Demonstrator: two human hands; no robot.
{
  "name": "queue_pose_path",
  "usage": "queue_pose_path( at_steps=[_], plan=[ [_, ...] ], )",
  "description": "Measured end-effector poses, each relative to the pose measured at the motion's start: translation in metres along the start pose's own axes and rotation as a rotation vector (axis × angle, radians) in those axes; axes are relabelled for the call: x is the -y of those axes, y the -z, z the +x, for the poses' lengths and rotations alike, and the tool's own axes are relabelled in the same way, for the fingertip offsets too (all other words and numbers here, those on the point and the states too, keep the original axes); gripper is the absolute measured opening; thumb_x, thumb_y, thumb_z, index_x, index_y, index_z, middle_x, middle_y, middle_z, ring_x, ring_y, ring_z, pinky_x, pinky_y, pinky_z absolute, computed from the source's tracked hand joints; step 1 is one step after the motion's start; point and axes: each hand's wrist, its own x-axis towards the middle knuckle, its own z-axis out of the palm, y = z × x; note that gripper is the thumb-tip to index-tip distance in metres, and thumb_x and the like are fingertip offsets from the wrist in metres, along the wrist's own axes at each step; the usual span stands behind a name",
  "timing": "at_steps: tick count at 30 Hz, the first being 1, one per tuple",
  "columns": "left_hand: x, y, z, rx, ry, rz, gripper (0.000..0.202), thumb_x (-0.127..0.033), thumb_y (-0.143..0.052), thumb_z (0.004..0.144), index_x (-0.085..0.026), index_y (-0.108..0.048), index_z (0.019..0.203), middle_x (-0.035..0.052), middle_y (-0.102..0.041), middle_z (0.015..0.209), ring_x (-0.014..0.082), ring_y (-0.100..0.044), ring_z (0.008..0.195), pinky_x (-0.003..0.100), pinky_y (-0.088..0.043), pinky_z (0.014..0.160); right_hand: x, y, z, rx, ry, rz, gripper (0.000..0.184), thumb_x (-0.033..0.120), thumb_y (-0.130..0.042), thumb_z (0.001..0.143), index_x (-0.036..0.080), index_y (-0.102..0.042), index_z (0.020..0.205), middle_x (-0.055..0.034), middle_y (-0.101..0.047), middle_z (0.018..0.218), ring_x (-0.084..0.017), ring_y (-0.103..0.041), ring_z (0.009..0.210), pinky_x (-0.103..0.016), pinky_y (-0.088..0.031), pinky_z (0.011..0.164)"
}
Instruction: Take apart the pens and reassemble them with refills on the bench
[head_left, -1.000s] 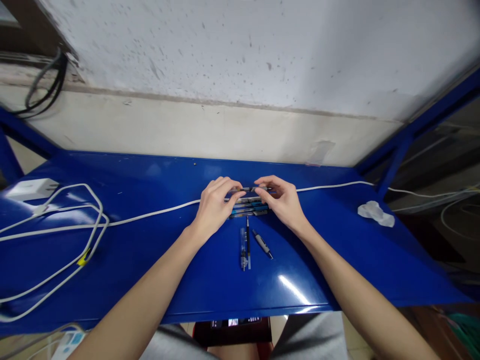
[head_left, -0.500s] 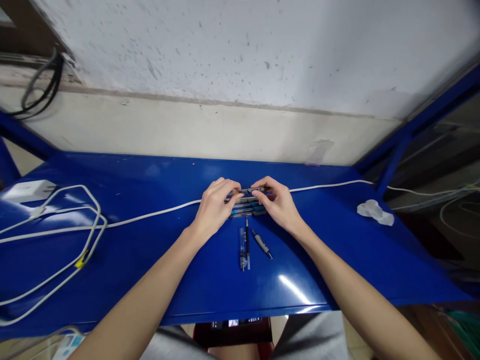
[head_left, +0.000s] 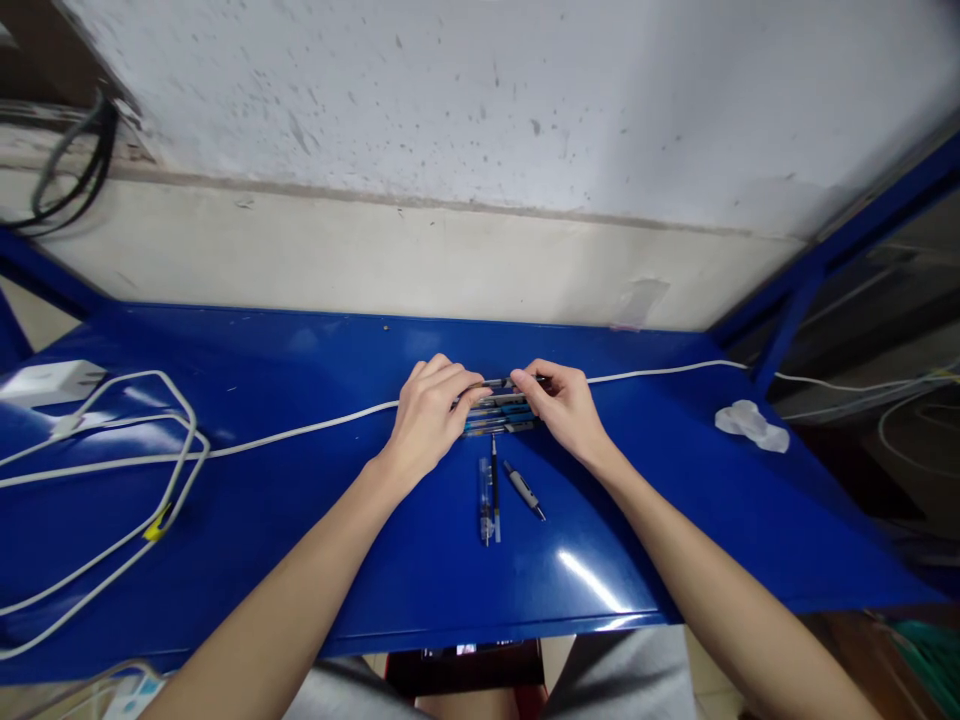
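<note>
Currently holding pen (head_left: 497,384) by both ends in narrow thumb-and-finger pinches of left hand (head_left: 435,400) and right hand (head_left: 561,398), at far side of pen row (head_left: 498,413) on blue table (head_left: 300,350). Presumably light, rigid and slightly slippery; grip along barrel near ends, without bending.

A: Hidden?
B: Left end of uppermost pen (head_left: 497,383), behind left fingers (head_left: 466,384); middle of white cable (head_left: 300,432)
A: Cut off?
B: White-and-blue block (head_left: 141,694), bottom edge
A: Illegible?
B: Mark on grey barrel (head_left: 523,489), too small
</note>
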Motion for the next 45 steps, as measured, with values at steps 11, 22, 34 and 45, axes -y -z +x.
queue_pose_path(
  at_steps=[11,22,34,45],
  plan=[
    [-0.005,0.0,0.0,-0.144,0.078,-0.046,0.014,-0.021,-0.062,0.099,-0.018,-0.068,0.087,0.0008,-0.071,0.08,0.0183,-0.057,0.077,0.035,-0.04,0.074,0.0,0.013,0.005,-0.114,-0.147,0.25,0.061,0.061,-0.049,0.101,0.018,-0.055,0.057,0.0055,-0.038,0.041,-0.009,-0.034,0.038,-0.027,-0.023,0.044],
    [-0.001,0.001,0.0,-0.172,0.172,-0.108,0.017,-0.022,-0.062,0.098,-0.019,-0.066,0.082,0.0002,-0.065,0.073,0.0166,-0.056,0.07,0.032,-0.043,0.071,0.021,0.006,-0.005,0.553,-0.174,0.164,0.018,0.032,-0.079,0.085,0.016,-0.074,0.093,-0.0046,-0.076,0.082,-0.014,-0.069,0.071,-0.024,-0.05,0.062],
    [-0.003,0.0,0.0,-0.122,0.12,-0.127,0.018,-0.023,-0.06,0.098,-0.02,-0.067,0.082,0.0009,-0.068,0.075,0.0162,-0.057,0.071,0.033,-0.044,0.073,0.019,0.001,-0.009,0.575,-0.128,0.147,0.015,0.031,-0.07,0.093,0.016,-0.073,0.094,-0.0063,-0.078,0.084,-0.016,-0.074,0.075,-0.027,-0.057,0.07],
    [-0.002,-0.001,-0.001,-0.102,0.128,-0.117,0.021,-0.027,-0.06,0.099,-0.019,-0.067,0.082,0.0013,-0.065,0.074,0.0164,-0.057,0.07,0.033,-0.045,0.072,0.019,-0.001,-0.011,0.644,-0.09,0.194,0.012,0.023,-0.063,0.095,0.016,-0.072,0.098,-0.0056,-0.077,0.086,-0.017,-0.074,0.079,-0.028,-0.058,0.073]
  ],
)
